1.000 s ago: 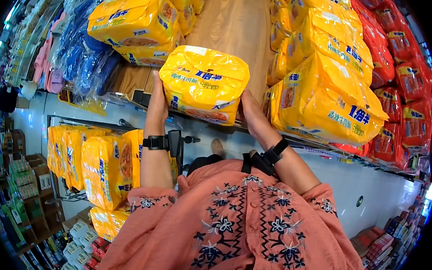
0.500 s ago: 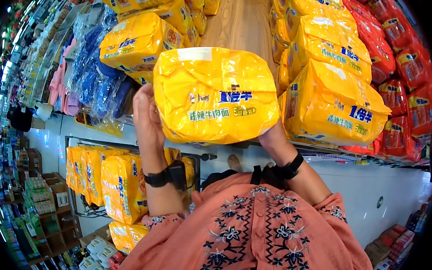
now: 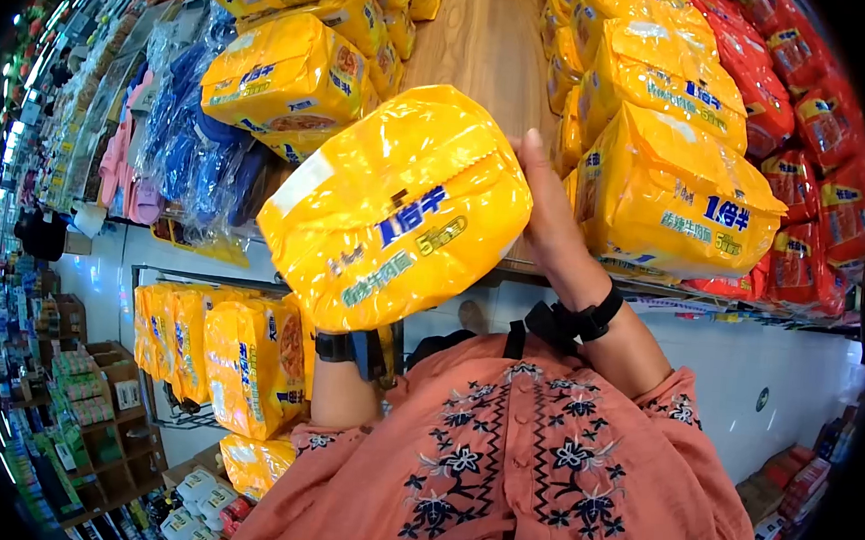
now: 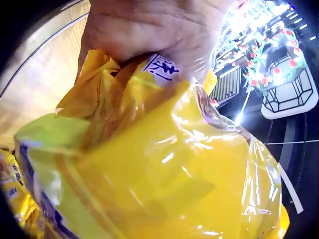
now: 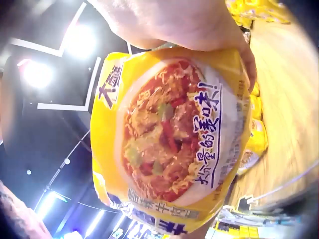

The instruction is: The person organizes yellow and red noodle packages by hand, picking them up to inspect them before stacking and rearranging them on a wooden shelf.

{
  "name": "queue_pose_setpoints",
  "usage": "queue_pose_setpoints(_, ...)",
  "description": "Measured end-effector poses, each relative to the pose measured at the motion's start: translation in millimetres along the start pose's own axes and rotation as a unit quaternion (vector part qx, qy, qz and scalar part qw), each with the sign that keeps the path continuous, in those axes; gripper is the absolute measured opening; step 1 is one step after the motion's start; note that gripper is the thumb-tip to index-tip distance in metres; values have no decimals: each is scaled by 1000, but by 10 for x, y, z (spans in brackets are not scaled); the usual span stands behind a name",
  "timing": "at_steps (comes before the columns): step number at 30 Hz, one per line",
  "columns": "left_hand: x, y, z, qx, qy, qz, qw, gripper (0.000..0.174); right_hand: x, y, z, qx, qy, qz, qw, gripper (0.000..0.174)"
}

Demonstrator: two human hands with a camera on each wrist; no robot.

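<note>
A yellow instant noodle multipack (image 3: 401, 213) is held up in front of the chest, tilted with its left end lower. My left hand (image 4: 154, 35) grips its crumpled wrapper in the left wrist view; in the head view the pack hides that hand. At the pack's right end, my right hand (image 3: 550, 198) touches its side with the visible fingers straight. The right wrist view shows the pack's noodle-bowl picture (image 5: 162, 129) below the palm.
Yellow noodle packs (image 3: 668, 201) are stacked on the right of a wooden shelf (image 3: 478, 42), more packs (image 3: 286, 74) on its left. Red packs (image 3: 809, 186) stand farther right. A wire cart (image 3: 166, 419) with yellow packs (image 3: 246, 357) is lower left. Blue slippers (image 3: 200, 153) hang at left.
The pack has come up off the shelf edge toward the head camera, then tilted, its left end dropping. The left hand has gone from the pack's side to behind it.
</note>
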State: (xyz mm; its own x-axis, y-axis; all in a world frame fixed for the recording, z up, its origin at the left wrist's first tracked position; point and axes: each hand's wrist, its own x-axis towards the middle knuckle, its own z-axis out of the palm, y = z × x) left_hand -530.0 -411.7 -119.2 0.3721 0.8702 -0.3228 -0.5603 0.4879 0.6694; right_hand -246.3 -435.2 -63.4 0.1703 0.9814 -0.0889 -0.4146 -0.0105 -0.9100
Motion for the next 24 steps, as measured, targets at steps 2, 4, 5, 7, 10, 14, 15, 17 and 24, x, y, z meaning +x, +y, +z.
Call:
queue_pose_setpoints(2, 25, 44, 82, -10, -12, 12, 1000, 60, -22, -47, 21, -26, 40, -77, 996, 66)
queue_pose_setpoints(4, 19, 44, 132, -18, -20, 17, 1000, 61, -135, -45, 36, 5, 41, -47, 998, 66)
queue_pose_setpoints(5, -4, -17, 131, -22, -19, 11, 1000, 61, -254, -8, 20, 48, 23, 22, 998, 66)
queue_pose_setpoints(7, -45, -143, 128, -34, -20, 2, 999, 62, -463, -1, 58, 113, 12, 126, 986, 64)
queue_pose_setpoints(10, -101, -380, 144, -43, -24, -17, 999, 63, -593, -59, 108, 144, -15, 116, 983, 63)
queue_pose_setpoints(14, -119, -337, 255, -38, -40, -7, 998, 64, -406, 161, -24, 125, 30, 64, 990, 52)
queue_pose_setpoints(15, -109, -263, 293, -35, -45, 5, 998, 64, -387, 123, -4, 201, 32, 60, 977, 43)
queue_pose_setpoints(17, -63, -80, 369, -28, -52, 34, 998, 65, -360, 17, 60, 189, 16, 53, 980, 50)
queue_pose_setpoints(24, 55, -48, 440, -44, -79, 23, 996, 67, -183, 256, 26, 131, -28, 84, 987, 53)
